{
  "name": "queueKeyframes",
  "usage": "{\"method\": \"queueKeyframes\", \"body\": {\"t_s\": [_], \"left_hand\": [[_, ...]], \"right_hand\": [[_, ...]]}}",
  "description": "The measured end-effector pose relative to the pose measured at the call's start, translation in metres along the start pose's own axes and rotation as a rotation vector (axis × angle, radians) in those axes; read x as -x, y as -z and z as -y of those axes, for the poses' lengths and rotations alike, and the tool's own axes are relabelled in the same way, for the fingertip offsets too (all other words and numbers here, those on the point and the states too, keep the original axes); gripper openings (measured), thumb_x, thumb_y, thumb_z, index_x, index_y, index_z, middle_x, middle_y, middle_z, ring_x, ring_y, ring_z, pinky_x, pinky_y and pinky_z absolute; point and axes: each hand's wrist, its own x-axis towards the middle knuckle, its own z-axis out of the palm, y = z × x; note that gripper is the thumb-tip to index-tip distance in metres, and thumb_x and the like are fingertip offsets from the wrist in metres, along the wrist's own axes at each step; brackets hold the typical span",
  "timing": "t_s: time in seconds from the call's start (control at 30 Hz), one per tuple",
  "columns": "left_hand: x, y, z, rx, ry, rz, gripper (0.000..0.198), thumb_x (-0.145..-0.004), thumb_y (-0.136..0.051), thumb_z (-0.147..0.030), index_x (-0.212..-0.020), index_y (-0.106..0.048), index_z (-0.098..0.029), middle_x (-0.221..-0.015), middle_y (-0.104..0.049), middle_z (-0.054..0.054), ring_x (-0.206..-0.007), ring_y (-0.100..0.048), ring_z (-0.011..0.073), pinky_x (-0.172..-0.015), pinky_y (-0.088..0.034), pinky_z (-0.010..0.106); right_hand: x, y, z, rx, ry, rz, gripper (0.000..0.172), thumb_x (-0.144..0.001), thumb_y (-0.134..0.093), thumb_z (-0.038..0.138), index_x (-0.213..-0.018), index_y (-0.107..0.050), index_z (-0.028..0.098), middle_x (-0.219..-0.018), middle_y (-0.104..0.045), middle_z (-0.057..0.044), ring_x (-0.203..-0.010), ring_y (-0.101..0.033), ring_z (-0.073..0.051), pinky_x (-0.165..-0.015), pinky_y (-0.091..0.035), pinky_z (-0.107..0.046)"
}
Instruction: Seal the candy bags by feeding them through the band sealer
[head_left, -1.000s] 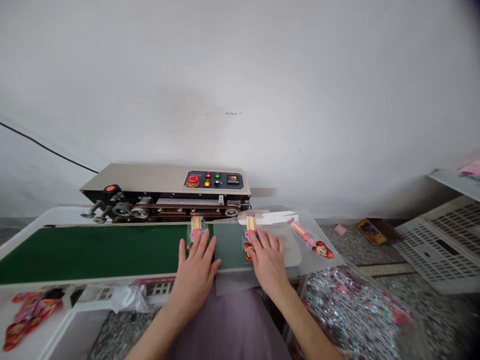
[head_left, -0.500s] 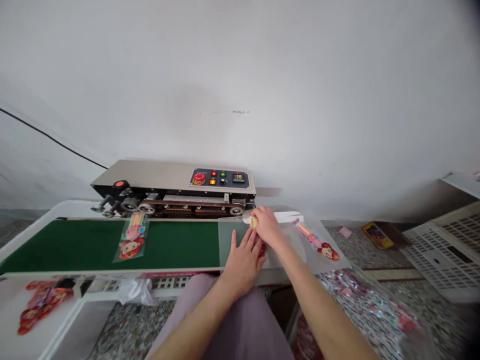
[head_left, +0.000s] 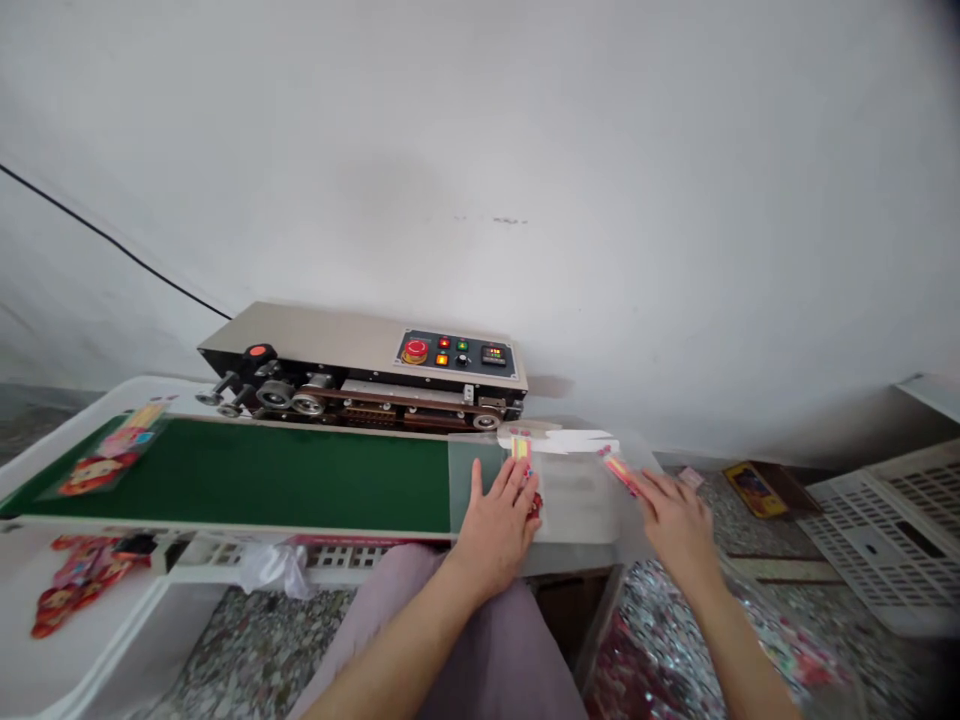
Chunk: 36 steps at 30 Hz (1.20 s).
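Note:
My left hand point(head_left: 496, 520) lies flat with fingers spread on a clear plastic packet at the belt's right end. Inside that packet, a yellow-and-pink striped piece point(head_left: 520, 449) shows above the fingers; a red part peeks out beside them, and the rest is covered. Farther right, my right hand point(head_left: 681, 520) rests over a second packet point(head_left: 619, 470), its fingers stretched out. Only that packet's striped top end is visible. A third packet point(head_left: 109, 460), with a red-haired cartoon figure, rides near the left end of the green conveyor belt point(head_left: 300, 475).
Behind the belt stands a band sealing machine point(head_left: 322, 335) with rollers and a lit control panel point(head_left: 457, 355). Several red-haired figures lie in a white bin point(head_left: 142, 640) at lower left. A plastic bag of shiny packets point(head_left: 652, 640) and a white crate point(head_left: 892, 530) are at right.
My right hand has let go of the packet beneath my left hand and moved right onto another one. The packet on the belt has travelled left past the rollers. The view has shifted slightly.

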Motion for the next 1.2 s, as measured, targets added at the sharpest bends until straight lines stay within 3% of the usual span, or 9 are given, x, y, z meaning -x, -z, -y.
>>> {"method": "queueKeyframes", "body": {"t_s": [0.07, 0.13, 0.37, 0.5, 0.63, 0.8, 0.93, 1.2], "left_hand": [[0.001, 0.000, 0.001, 0.005, 0.028, -0.001, 0.054, -0.105, -0.027, -0.042, -0.153, -0.038, -0.020, -0.164, -0.029, 0.010, -0.152, -0.023, 0.0281, -0.118, -0.016, 0.072], [0.002, 0.001, 0.003, 0.003, 0.055, 0.000, 0.053, -0.105, -0.028, -0.041, -0.152, -0.039, -0.020, -0.163, -0.031, 0.010, -0.151, -0.025, 0.0285, -0.118, -0.015, 0.073], [0.012, 0.009, 0.024, -0.055, 0.070, 0.007, 0.051, -0.105, -0.030, -0.038, -0.153, -0.038, -0.020, -0.162, -0.033, 0.009, -0.151, -0.028, 0.0277, -0.117, -0.015, 0.073], [0.023, 0.022, 0.040, -0.108, 0.123, 0.018, 0.049, -0.104, -0.033, -0.035, -0.151, -0.043, -0.021, -0.160, -0.037, 0.010, -0.149, -0.032, 0.0289, -0.118, -0.015, 0.072], [0.047, 0.032, 0.044, -0.209, 0.251, -0.043, 0.052, -0.101, -0.039, -0.029, -0.150, -0.043, -0.013, -0.160, -0.035, 0.017, -0.148, -0.033, 0.0333, -0.117, -0.019, 0.070], [0.076, 0.034, 0.034, -0.245, 0.188, -0.220, 0.052, -0.100, -0.044, -0.028, -0.150, -0.043, -0.014, -0.164, -0.025, 0.017, -0.151, -0.025, 0.0337, -0.120, -0.016, 0.066], [0.080, 0.035, 0.034, -0.268, 0.196, -0.313, 0.048, -0.101, -0.044, -0.026, -0.146, -0.048, -0.010, -0.163, -0.027, 0.020, -0.151, -0.025, 0.0349, -0.119, -0.020, 0.065], [0.078, 0.043, 0.033, -0.218, 0.129, -0.329, 0.042, -0.101, -0.043, -0.025, -0.139, -0.055, -0.011, -0.160, -0.034, 0.018, -0.150, -0.030, 0.0339, -0.119, -0.023, 0.064]], "right_hand": [[0.011, -0.003, -0.012, 0.003, 0.046, 0.033, 0.042, -0.095, -0.042, 0.023, -0.128, -0.067, 0.030, -0.123, -0.068, -0.008, -0.107, -0.054, -0.029, -0.092, -0.046, -0.046], [0.016, -0.004, -0.003, -0.013, 0.083, 0.050, 0.042, -0.097, -0.041, 0.025, -0.130, -0.066, 0.027, -0.120, -0.067, -0.010, -0.102, -0.053, -0.028, -0.092, -0.047, -0.042], [0.003, 0.000, 0.102, -0.105, 0.086, 0.157, 0.044, -0.100, -0.039, 0.022, -0.139, -0.058, 0.025, -0.112, -0.062, -0.010, -0.098, -0.056, -0.024, -0.081, -0.048, -0.034], [-0.004, 0.003, 0.141, -0.091, 0.104, 0.194, 0.043, -0.098, -0.043, 0.021, -0.138, -0.059, 0.022, -0.112, -0.060, -0.011, -0.101, -0.056, -0.025, -0.079, -0.048, -0.033], [-0.005, 0.004, 0.159, -0.066, 0.119, 0.193, 0.043, -0.099, -0.043, 0.019, -0.141, -0.056, 0.021, -0.112, -0.061, -0.011, -0.100, -0.056, -0.025, -0.080, -0.047, -0.032], [-0.005, 0.002, 0.178, -0.028, 0.118, 0.188, 0.044, -0.099, -0.046, 0.020, -0.142, -0.053, 0.021, -0.110, -0.061, -0.011, -0.097, -0.057, -0.025, -0.079, -0.046, -0.032], [-0.008, -0.001, 0.196, -0.005, 0.128, 0.183, 0.043, -0.098, -0.047, 0.019, -0.140, -0.054, 0.017, -0.113, -0.061, -0.013, -0.099, -0.057, -0.026, -0.081, -0.046, -0.034], [-0.009, -0.002, 0.213, 0.004, 0.105, 0.218, 0.043, -0.097, -0.048, 0.018, -0.139, -0.053, 0.014, -0.118, -0.060, -0.015, -0.103, -0.055, -0.027, -0.085, -0.046, -0.036]]}}
